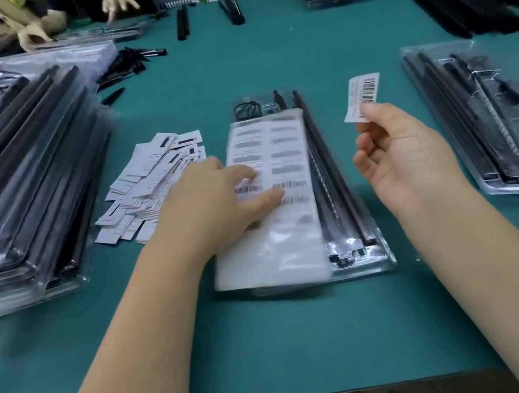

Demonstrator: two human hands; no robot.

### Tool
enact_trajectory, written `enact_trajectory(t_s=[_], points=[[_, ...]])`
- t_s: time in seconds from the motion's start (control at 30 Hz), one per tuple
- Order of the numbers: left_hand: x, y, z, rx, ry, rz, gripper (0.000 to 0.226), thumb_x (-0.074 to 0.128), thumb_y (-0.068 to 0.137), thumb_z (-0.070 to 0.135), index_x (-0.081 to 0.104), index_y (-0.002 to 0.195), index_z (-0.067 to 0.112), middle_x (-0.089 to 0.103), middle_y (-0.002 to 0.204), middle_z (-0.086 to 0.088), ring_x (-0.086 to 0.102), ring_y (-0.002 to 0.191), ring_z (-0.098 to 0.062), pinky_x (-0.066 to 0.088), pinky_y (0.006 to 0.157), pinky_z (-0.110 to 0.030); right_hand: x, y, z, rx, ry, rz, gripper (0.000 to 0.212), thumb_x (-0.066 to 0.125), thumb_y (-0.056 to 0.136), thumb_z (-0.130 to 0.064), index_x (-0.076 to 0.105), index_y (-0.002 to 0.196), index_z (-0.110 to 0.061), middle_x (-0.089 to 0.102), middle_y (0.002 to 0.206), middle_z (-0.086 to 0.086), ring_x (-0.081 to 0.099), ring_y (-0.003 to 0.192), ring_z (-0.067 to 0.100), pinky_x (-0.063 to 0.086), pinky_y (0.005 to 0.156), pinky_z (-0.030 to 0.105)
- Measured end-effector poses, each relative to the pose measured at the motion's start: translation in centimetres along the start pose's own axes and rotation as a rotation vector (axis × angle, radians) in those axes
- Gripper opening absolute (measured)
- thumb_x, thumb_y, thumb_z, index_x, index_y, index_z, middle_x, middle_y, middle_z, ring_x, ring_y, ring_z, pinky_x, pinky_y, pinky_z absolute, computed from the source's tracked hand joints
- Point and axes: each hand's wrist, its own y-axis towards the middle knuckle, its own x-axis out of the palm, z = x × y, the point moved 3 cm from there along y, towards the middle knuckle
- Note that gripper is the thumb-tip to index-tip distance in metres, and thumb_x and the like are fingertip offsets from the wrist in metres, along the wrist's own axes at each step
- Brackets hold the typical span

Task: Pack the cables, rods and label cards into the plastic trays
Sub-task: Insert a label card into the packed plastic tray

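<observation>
Right hand is pinching a label card above the bench, mid-frame. Left hand, fingers flat, is pressing the printed sheet on the center tray. I'd say: slot card in flat, w/ barcode up, beside the rods.

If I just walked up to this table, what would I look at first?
Probably the right hand, held up above the green table and pinching a small barcode label. Next, the clear tray in the middle, with black rods inside and a white barcode sheet on top, where the left hand rests. Left of it lies a messy heap of label cards.
</observation>
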Motion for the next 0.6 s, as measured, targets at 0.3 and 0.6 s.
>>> enact_trajectory(t_s=[0.3,0.6], points=[[-0.7,0.0,-1.3,-0.127,-0.356,0.187,0.071,0.07,0.078,0.012,0.041,0.137,0.038,0.035,0.135,0.007,0.046,0.086,0.003,0.033,0.068,-0.009,-0.2,0.3,0.2,0.001,-0.086,0.016,0.008,0.072,0.081,-0.027,0.071,0.081,-0.02,0.068,0.071,-0.008,0.053,0.059,0.006,0.045,0.05,0.019],[-3.5,-0.8,-4.2,-0.352,0.09,0.413,0.061,0.054,0.079,0.0,0.047,0.137,0.021,0.037,0.142,-0.009,0.031,0.122,-0.034,0.028,0.094,-0.041,0.0,0.9,1.1,-0.092,-0.41,-0.059,0.011,0.075,0.078,-0.027,0.07,0.071,-0.021,0.066,0.077,-0.014,0.054,0.081,0.007,0.042,0.068,0.023]])
